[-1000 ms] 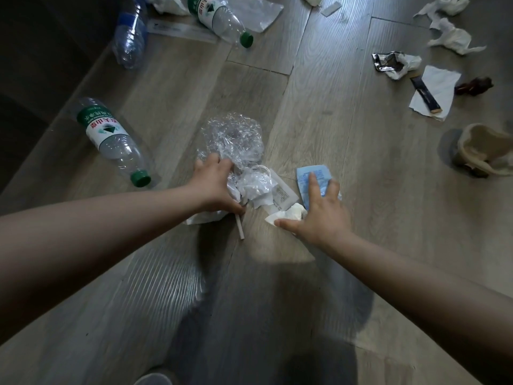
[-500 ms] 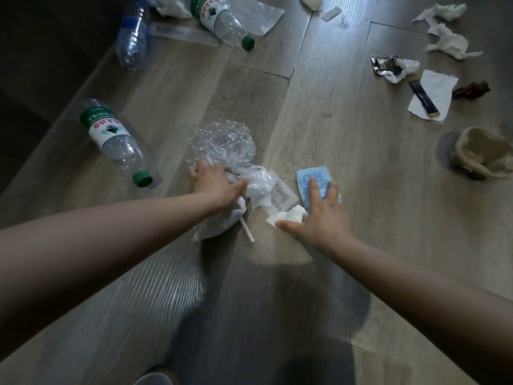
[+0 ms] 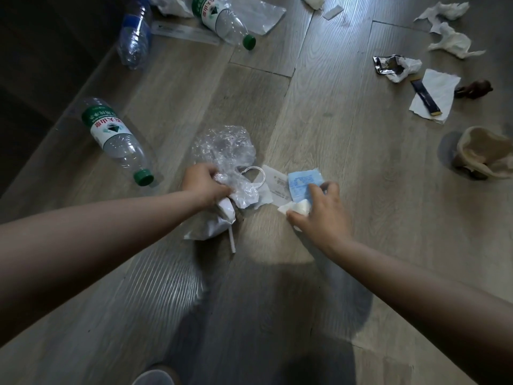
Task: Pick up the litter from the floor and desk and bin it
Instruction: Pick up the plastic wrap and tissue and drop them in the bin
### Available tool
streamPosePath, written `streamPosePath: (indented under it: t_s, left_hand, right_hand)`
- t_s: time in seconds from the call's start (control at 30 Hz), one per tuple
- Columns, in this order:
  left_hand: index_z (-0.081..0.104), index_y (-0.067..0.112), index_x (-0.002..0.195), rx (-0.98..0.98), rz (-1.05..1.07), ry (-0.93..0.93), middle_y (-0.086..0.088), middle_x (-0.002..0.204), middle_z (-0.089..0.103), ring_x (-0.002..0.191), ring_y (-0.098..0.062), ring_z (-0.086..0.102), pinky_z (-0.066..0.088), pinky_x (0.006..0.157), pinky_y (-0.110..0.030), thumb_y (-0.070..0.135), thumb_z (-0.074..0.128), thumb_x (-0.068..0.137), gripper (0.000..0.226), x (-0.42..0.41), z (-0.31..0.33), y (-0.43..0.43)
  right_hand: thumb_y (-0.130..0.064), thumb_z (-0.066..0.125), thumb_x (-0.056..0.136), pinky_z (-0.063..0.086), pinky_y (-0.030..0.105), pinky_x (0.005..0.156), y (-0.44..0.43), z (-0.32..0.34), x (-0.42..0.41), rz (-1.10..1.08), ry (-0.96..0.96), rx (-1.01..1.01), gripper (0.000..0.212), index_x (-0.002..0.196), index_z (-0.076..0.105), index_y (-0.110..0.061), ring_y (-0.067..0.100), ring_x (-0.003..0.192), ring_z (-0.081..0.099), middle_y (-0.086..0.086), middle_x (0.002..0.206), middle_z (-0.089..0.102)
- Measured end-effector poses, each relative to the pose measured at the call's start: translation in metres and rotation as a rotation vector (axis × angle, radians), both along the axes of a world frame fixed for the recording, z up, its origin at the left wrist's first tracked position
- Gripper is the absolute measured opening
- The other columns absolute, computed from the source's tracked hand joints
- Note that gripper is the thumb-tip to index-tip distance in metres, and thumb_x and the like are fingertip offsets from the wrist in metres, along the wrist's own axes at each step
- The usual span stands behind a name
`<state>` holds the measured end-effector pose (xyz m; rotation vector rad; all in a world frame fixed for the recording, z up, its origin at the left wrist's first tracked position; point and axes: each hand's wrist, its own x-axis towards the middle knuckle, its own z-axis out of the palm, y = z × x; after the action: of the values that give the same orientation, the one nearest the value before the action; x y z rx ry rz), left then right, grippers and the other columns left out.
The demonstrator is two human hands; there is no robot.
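The left hand (image 3: 205, 187) was closed around crumpled plastic film (image 3: 224, 151) and a white wrapper (image 3: 213, 226), while the right hand (image 3: 323, 215) pinched a tissue wad (image 3: 298, 208) with its fingertips on a blue packet (image 3: 302, 182), all on the floor (image 3: 333, 129) in the near middle. This looked like the gathering step: the next move called for drawing the packet and the slip (image 3: 274, 187) beside it into the right hand's grip without dropping the wad. A bottle (image 3: 116, 137) lay to the left, more tissues (image 3: 449, 43) and a crushed cup (image 3: 483, 154) far right, and no bin was in view.
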<state>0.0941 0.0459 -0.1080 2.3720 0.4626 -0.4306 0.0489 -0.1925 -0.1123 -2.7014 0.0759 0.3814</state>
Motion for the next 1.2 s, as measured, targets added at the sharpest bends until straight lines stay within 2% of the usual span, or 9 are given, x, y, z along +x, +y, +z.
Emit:
streamPosePath:
  t_s: [0.2,0.4,0.5,0.63,0.73,0.8,0.9,1.0,1.2]
  left_hand:
    - [0.07,0.007,0.083,-0.162,0.114,-0.005,-0.005,0.077,0.068,0.072,-0.018,0.064,0.051,0.068,-0.027,0.006,0.079,0.068,0.017,-0.002,0.002,0.019]
    - [0.07,0.011,0.086,-0.207,0.141,0.01,-0.006,0.081,0.071,0.075,-0.019,0.068,0.052,0.066,-0.024,0.007,0.08,0.069,0.02,-0.006,0.007,0.039]
    - [0.068,0.014,0.079,-0.217,0.132,0.058,-0.005,0.078,0.069,0.066,-0.013,0.064,0.048,0.054,-0.019,0.012,0.083,0.068,0.019,-0.011,0.013,0.047]
    - [0.067,-0.005,0.092,-0.284,0.087,0.091,-0.007,0.076,0.063,0.067,-0.017,0.06,0.046,0.055,-0.023,0.037,0.09,0.051,0.063,-0.015,0.018,0.054]
    - [0.066,0.003,0.084,-0.243,0.046,0.078,-0.006,0.071,0.065,0.067,-0.017,0.064,0.052,0.056,-0.025,0.044,0.087,0.051,0.056,-0.019,0.022,0.05]
    - [0.067,0.004,0.09,-0.181,0.023,0.056,-0.009,0.076,0.068,0.071,-0.02,0.066,0.055,0.07,-0.036,0.059,0.082,0.046,0.072,-0.021,0.023,0.047]
    - [0.061,0.013,0.074,-0.117,0.021,0.015,-0.001,0.057,0.048,0.053,-0.014,0.046,0.039,0.056,-0.033,0.08,0.069,0.039,0.076,-0.02,0.02,0.042]
    - [0.042,0.02,0.053,-0.04,0.067,-0.011,0.006,0.047,0.039,0.043,-0.01,0.036,0.027,0.048,-0.027,0.073,0.072,0.052,0.061,-0.02,0.019,0.041]
    - [0.066,0.015,0.063,0.215,-0.061,0.031,-0.001,0.059,0.064,0.06,-0.015,0.062,0.05,0.058,-0.033,0.07,0.077,0.052,0.058,-0.018,0.005,0.054]
  right_hand:
    - [-0.031,0.06,0.089,0.05,0.037,0.075,-0.008,0.0,0.006,0.052,-0.058,0.023,0.029,0.11,0.061,-0.011,0.02,0.088,0.055,0.004,0.113,0.052]
    - [-0.027,0.055,0.092,0.049,0.044,0.071,-0.014,0.011,0.012,-0.051,-0.15,0.12,0.021,0.099,0.064,-0.009,0.023,0.081,0.057,0.007,0.093,0.061]
    - [-0.027,0.055,0.091,0.048,0.042,0.071,-0.009,0.018,0.017,-0.079,-0.218,0.146,0.023,0.102,0.065,-0.01,0.021,0.083,0.057,0.005,0.095,0.062]
    - [-0.029,0.055,0.091,0.044,0.035,0.072,0.004,0.022,0.024,-0.049,-0.202,0.159,0.025,0.106,0.066,-0.012,0.021,0.089,0.057,0.003,0.099,0.063]
    - [-0.03,0.055,0.091,0.041,0.032,0.069,0.012,0.022,0.026,-0.021,-0.196,0.155,0.024,0.105,0.066,-0.014,0.02,0.087,0.057,0.002,0.1,0.064]
    - [-0.03,0.054,0.092,0.04,0.032,0.068,0.015,0.024,0.028,0.0,-0.201,0.133,0.024,0.106,0.066,-0.014,0.02,0.087,0.057,0.002,0.101,0.064]
    - [-0.03,0.054,0.093,0.036,0.03,0.067,0.017,0.027,0.034,0.017,-0.224,0.095,0.024,0.106,0.064,-0.014,0.019,0.084,0.055,0.002,0.103,0.062]
    - [-0.032,0.052,0.093,0.036,0.03,0.067,0.024,0.028,0.044,0.041,-0.231,0.053,0.027,0.109,0.064,-0.013,0.021,0.085,0.057,0.002,0.106,0.06]
    - [-0.037,0.058,0.089,0.04,0.034,0.081,0.048,0.008,0.046,0.153,-0.143,-0.018,0.031,0.109,0.063,-0.014,0.026,0.107,0.049,0.004,0.118,0.052]
